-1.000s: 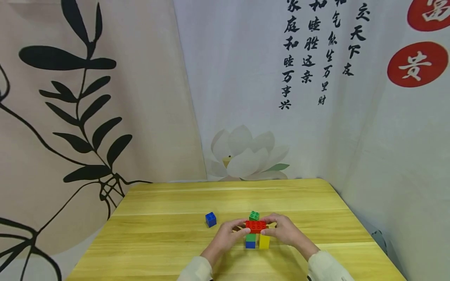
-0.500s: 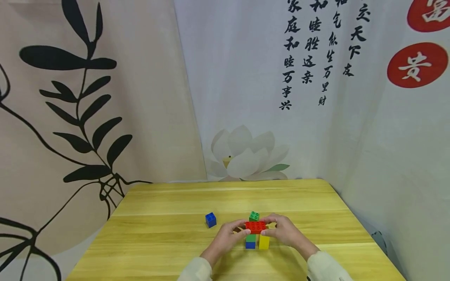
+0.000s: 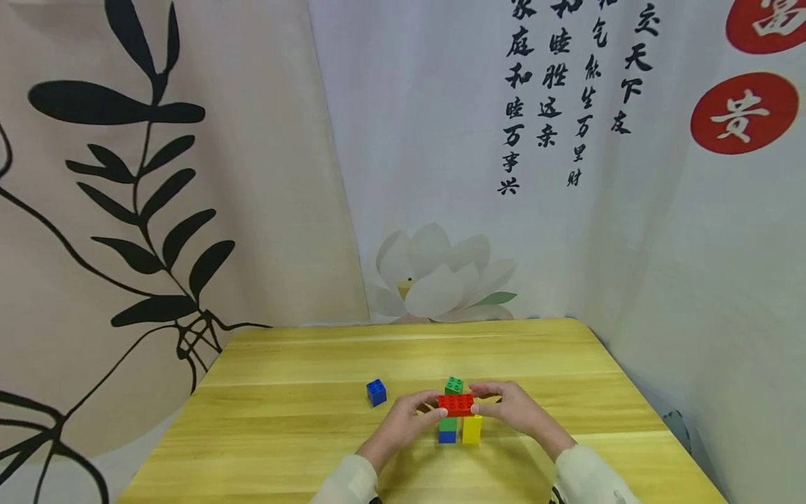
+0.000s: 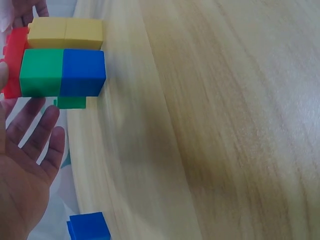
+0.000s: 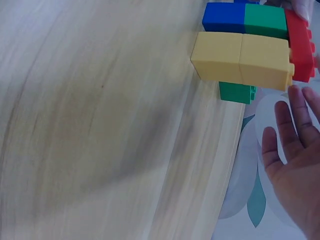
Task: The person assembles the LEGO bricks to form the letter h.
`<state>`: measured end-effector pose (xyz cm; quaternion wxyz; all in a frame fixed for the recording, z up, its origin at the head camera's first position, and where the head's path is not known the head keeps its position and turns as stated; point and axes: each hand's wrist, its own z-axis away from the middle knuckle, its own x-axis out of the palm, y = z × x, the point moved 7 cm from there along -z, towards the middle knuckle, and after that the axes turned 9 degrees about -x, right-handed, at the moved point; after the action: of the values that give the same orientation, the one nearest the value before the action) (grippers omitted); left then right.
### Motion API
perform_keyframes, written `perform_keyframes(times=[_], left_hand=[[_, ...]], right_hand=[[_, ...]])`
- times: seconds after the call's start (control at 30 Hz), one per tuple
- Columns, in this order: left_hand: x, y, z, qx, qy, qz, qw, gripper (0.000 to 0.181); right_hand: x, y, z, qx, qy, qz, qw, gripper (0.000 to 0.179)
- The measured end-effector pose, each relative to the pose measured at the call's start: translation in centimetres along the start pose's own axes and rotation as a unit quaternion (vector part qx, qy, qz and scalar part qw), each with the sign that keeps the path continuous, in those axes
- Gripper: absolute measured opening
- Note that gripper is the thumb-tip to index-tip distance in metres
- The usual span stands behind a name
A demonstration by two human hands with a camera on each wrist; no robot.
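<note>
A red brick [image 3: 455, 404] lies across two short stacks, a green brick [image 4: 42, 73] over a blue brick [image 4: 83, 73] on the left and two yellow bricks [image 5: 240, 58] on the right. Its right end stops short of the yellow stack's outer edge, where studs show. My left hand [image 3: 403, 425] pinches the red brick's left end between thumb and fingers. Beside its right end is my right hand [image 3: 513, 411], thumb tip at the brick's edge and index finger extended past its back corner. The right hand's other fingers look straight in the right wrist view.
Just behind the stacks stands another green brick [image 3: 454, 385]. A loose blue brick [image 3: 376, 393] sits on the wooden table [image 3: 283, 420] to the left. A printed cloth [image 3: 434, 175] hangs beyond the table's far edge.
My right thumb and index finger have spread and shifted slightly right, away from the red brick. The left hand keeps its pinch. The head view has shifted a little.
</note>
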<state>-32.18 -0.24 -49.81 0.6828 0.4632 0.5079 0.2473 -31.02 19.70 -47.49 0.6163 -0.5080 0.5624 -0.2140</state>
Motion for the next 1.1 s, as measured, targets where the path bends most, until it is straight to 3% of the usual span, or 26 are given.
perform_keyframes(times=[0.3, 0.8, 1.1], left_hand=[[-0.4, 0.0, 0.0, -0.007, -0.004, 0.000, 1.0000, 0.029], [-0.4, 0.2, 0.2, 0.010, 0.003, 0.003, 0.9999, 0.029], [-0.2, -0.4, 0.2, 0.013, 0.012, -0.013, 0.9998, 0.041]], right_hand=[[0.2, 0.1, -0.3, -0.008, 0.003, 0.023, 0.9997, 0.037], [0.8, 0.0, 0.0, -0.038, 0.017, 0.076, 0.9963, 0.034], [1.4, 0.2, 0.7, -0.050, 0.043, 0.094, 0.9934, 0.042]])
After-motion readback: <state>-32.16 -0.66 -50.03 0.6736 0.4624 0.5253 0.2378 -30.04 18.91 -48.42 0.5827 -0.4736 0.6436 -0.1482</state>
